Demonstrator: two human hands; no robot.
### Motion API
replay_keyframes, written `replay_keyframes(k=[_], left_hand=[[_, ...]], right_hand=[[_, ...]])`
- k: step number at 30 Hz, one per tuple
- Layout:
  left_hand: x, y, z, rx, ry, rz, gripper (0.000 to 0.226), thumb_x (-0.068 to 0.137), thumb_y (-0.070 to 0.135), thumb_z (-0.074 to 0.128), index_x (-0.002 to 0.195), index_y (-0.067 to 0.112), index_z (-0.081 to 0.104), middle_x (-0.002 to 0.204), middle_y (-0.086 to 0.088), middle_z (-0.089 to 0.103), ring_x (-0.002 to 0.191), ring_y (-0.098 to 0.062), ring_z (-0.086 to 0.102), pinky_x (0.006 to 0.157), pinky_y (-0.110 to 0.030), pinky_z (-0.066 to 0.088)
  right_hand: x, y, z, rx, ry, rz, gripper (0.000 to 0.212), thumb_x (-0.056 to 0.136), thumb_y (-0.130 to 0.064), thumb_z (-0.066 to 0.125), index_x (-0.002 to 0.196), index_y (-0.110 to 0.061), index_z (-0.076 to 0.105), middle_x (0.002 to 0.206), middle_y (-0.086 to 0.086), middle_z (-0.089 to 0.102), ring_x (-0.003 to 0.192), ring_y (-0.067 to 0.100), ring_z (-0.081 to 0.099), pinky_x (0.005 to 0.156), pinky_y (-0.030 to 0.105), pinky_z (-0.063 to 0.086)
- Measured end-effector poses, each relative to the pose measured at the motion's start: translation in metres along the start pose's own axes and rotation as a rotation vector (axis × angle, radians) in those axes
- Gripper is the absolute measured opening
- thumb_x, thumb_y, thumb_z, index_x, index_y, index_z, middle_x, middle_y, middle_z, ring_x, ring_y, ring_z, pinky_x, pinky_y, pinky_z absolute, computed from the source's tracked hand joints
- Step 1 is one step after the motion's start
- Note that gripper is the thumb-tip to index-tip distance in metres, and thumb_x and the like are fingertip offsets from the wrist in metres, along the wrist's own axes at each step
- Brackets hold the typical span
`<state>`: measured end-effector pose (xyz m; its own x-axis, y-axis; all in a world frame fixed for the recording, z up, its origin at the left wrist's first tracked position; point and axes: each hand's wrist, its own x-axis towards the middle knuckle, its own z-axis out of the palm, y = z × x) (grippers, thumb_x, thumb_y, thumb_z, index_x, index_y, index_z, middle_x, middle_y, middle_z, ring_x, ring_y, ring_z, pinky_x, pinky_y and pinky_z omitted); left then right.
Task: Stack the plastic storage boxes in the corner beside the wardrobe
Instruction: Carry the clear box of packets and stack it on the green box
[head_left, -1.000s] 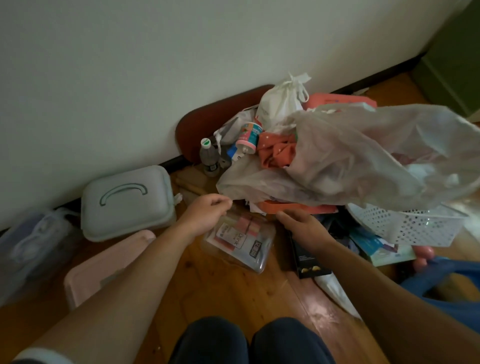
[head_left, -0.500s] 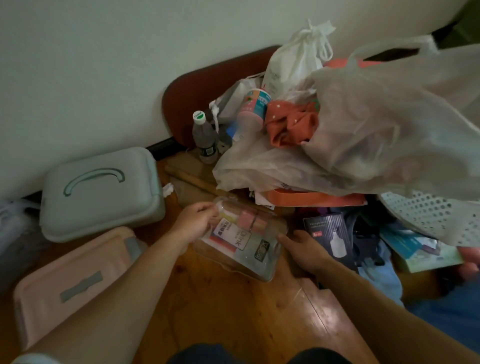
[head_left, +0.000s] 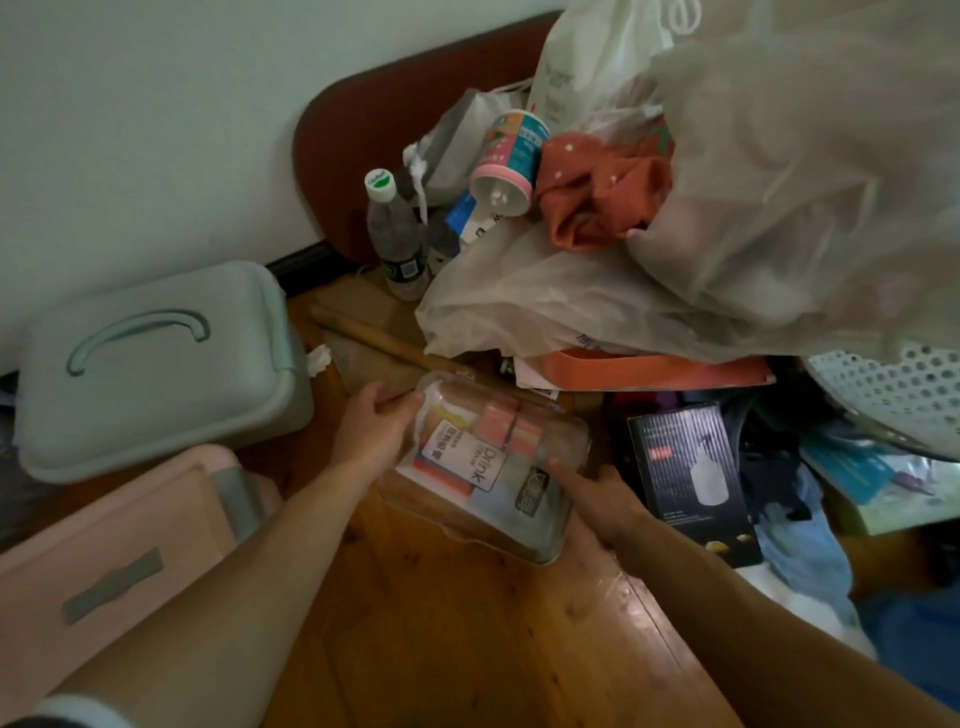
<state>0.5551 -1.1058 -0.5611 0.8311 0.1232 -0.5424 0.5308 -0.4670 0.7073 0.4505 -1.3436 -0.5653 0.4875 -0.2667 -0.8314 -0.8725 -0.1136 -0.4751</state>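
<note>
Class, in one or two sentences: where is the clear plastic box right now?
The clear plastic box sits mid-frame on the wooden floor, gripped between the left hand and right hand, just right of the green box.

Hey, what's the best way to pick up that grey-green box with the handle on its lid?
Take the grey-green box by the arched handle on its lid, coming from straight above. The handle lies flat-topped and clear, with nothing on the lid. If it feels heavy, a two-hand grip under the short ends looks safer; both hands are on the clear box now.
</note>
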Motion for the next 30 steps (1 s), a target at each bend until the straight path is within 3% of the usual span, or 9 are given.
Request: replay_keyframes(k=[3, 5, 10, 14, 16, 19, 22, 26, 30], left_hand=[[0.004, -0.009, 0.002, -0.005, -0.076, -0.076, 0.073, 0.082, 0.059, 0.061, 0.144, 0.031, 0.035, 0.144, 0.002, 0.045, 0.127, -0.023, 0.046, 0.099, -0.041, 0.042], [0.006, -0.013, 0.004, 0.010, -0.139, -0.128, 0.082, 0.076, 0.064, 0.064, 0.145, 0.032, 0.033, 0.143, 0.002, 0.046, 0.124, -0.024, 0.049, 0.098, -0.044, 0.044], [0.009, -0.021, 0.011, -0.054, -0.228, -0.137, 0.073, 0.071, 0.061, 0.071, 0.135, 0.036, 0.047, 0.121, 0.006, 0.064, 0.098, -0.013, 0.064, 0.078, -0.033, 0.053], [0.009, -0.025, 0.016, -0.056, -0.250, -0.121, 0.070, 0.070, 0.061, 0.072, 0.132, 0.038, 0.048, 0.113, 0.011, 0.065, 0.099, -0.011, 0.061, 0.085, -0.035, 0.051], [0.009, -0.026, 0.017, -0.053, -0.249, -0.137, 0.070, 0.069, 0.062, 0.072, 0.131, 0.039, 0.048, 0.109, 0.011, 0.066, 0.098, -0.013, 0.062, 0.088, -0.038, 0.050], [0.009, -0.025, 0.019, -0.049, -0.245, -0.156, 0.069, 0.068, 0.063, 0.072, 0.129, 0.039, 0.050, 0.106, 0.010, 0.067, 0.097, -0.014, 0.063, 0.089, -0.041, 0.051], [0.009, -0.025, 0.019, -0.029, -0.254, -0.160, 0.073, 0.062, 0.067, 0.073, 0.126, 0.040, 0.052, 0.108, 0.010, 0.068, 0.100, -0.016, 0.064, 0.092, -0.045, 0.050], [0.005, -0.023, 0.017, -0.004, -0.273, -0.169, 0.091, 0.047, 0.076, 0.071, 0.127, 0.036, 0.052, 0.110, 0.007, 0.067, 0.101, -0.018, 0.063, 0.094, -0.046, 0.049], [0.004, -0.025, 0.017, 0.007, -0.260, -0.173, 0.087, 0.054, 0.074, 0.072, 0.128, 0.033, 0.051, 0.112, 0.005, 0.067, 0.100, -0.019, 0.064, 0.091, -0.045, 0.051]], right_hand=[[0.007, 0.005, 0.005, 0.139, -0.016, 0.032, 0.108, 0.073, -0.066, 0.066, 0.150, -0.007, 0.019, 0.144, 0.014, 0.043, 0.127, 0.034, 0.046, 0.094, 0.043, 0.043], [0.010, 0.009, 0.008, 0.217, -0.034, 0.042, 0.107, 0.071, -0.065, 0.068, 0.150, -0.008, 0.022, 0.144, 0.014, 0.045, 0.128, 0.032, 0.045, 0.097, 0.041, 0.041], [0.015, 0.012, 0.015, 0.306, -0.059, 0.028, 0.098, 0.074, -0.058, 0.070, 0.147, -0.009, 0.027, 0.131, 0.010, 0.056, 0.107, 0.022, 0.055, 0.083, 0.032, 0.046], [0.016, 0.015, 0.020, 0.333, -0.048, 0.003, 0.093, 0.071, -0.059, 0.072, 0.142, -0.013, 0.032, 0.106, -0.001, 0.060, 0.089, 0.014, 0.059, 0.069, 0.027, 0.049], [0.017, 0.016, 0.022, 0.335, -0.050, -0.009, 0.095, 0.069, -0.061, 0.073, 0.142, -0.016, 0.033, 0.111, 0.001, 0.062, 0.095, 0.018, 0.061, 0.074, 0.031, 0.051], [0.018, 0.016, 0.024, 0.356, -0.051, -0.036, 0.093, 0.068, -0.059, 0.075, 0.142, -0.019, 0.034, 0.115, 0.001, 0.063, 0.096, 0.016, 0.062, 0.069, 0.027, 0.051], [0.019, 0.017, 0.027, 0.353, -0.063, -0.055, 0.091, 0.068, -0.058, 0.075, 0.141, -0.022, 0.035, 0.119, 0.002, 0.062, 0.102, 0.019, 0.062, 0.073, 0.029, 0.052], [0.021, 0.017, 0.029, 0.362, -0.087, -0.066, 0.093, 0.064, -0.055, 0.078, 0.140, -0.022, 0.036, 0.121, 0.005, 0.062, 0.109, 0.024, 0.060, 0.094, 0.046, 0.051], [0.020, 0.018, 0.030, 0.393, -0.081, -0.087, 0.087, 0.068, -0.046, 0.079, 0.139, -0.019, 0.037, 0.119, 0.006, 0.064, 0.107, 0.024, 0.062, 0.092, 0.044, 0.052]])
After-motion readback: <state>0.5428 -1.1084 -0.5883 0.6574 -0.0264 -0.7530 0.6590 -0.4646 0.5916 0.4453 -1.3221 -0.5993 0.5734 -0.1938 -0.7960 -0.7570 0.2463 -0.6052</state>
